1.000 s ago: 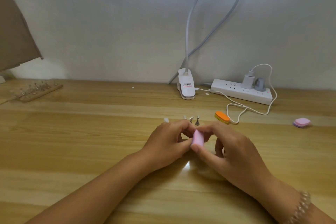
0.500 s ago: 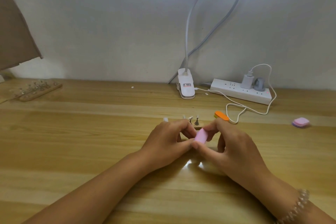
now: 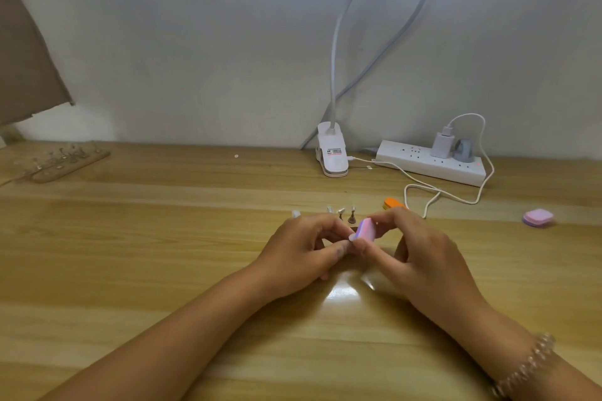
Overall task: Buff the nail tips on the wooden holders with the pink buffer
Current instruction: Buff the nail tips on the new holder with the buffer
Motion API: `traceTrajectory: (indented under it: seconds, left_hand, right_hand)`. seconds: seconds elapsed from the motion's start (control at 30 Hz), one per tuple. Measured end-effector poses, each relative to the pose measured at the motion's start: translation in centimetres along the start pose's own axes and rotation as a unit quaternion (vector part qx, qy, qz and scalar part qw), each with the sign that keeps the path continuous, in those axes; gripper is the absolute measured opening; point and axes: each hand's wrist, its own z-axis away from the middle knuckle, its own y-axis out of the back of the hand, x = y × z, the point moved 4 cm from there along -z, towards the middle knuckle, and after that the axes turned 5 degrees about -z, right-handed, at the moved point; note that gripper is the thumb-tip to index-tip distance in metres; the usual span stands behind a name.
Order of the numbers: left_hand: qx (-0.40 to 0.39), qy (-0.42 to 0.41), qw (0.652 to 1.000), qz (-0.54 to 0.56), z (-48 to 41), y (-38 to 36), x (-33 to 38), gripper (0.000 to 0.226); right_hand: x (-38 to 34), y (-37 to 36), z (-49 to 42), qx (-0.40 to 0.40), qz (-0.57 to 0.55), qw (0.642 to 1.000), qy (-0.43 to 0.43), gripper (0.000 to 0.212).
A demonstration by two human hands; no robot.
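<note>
Since half a second ago the pink rectangular foam buffer point(image 3: 365, 230) sits slightly higher and more tilted. The right hand point(image 3: 423, 257) pinches it against a pale nail tip point(image 3: 351, 237), which the left hand point(image 3: 303, 254) pinches just above the wooden table point(image 3: 163, 238).

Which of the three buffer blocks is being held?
The pink buffer pinched in the right hand; the orange block behind it and the pink block far right lie on the table.

Open table point(image 3: 130, 254) stretches left of the left hand point(image 3: 303, 247). Just behind it crowd small stands point(image 3: 342, 213), an orange block point(image 3: 392, 203) and a looping cable point(image 3: 439, 194); a pink pad point(image 3: 537, 217) lies far right.
</note>
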Motion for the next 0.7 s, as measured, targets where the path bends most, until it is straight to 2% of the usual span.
traceTrajectory:
  seconds: [0.1,0.23,0.4,0.53,0.63,0.7]
  left_hand:
    - [-0.004,0.004,1.0,-0.006,0.0,0.0,0.0,0.013]
    - [0.007,-0.01,0.999,-0.039,0.1,0.1,0.5,0.008]
    - [0.013,-0.021,0.996,-0.085,0.4,0.2,0.9,0.011]
    - [0.023,-0.036,0.992,-0.116,0.5,0.3,1.3,0.021]
    - [0.014,-0.036,0.991,-0.127,0.5,0.2,1.3,0.016]
    - [0.015,-0.038,0.992,-0.122,0.5,0.2,1.2,0.015]
  right_hand:
    - [-0.8,-0.3,0.4,-0.013,0.025,0.999,0.046,0.036]
    - [0.2,0.1,0.0,0.003,-0.002,1.0,-0.008,0.029]
    - [-0.9,-0.5,0.6,-0.027,0.034,0.998,0.045,0.035]
    - [0.3,0.1,0.0,0.001,-0.014,1.0,-0.01,0.034]
    - [-0.1,-0.1,0.1,-0.018,-0.003,1.0,0.015,0.034]
    - [-0.3,-0.2,0.2,-0.032,-0.041,0.999,0.008,0.036]
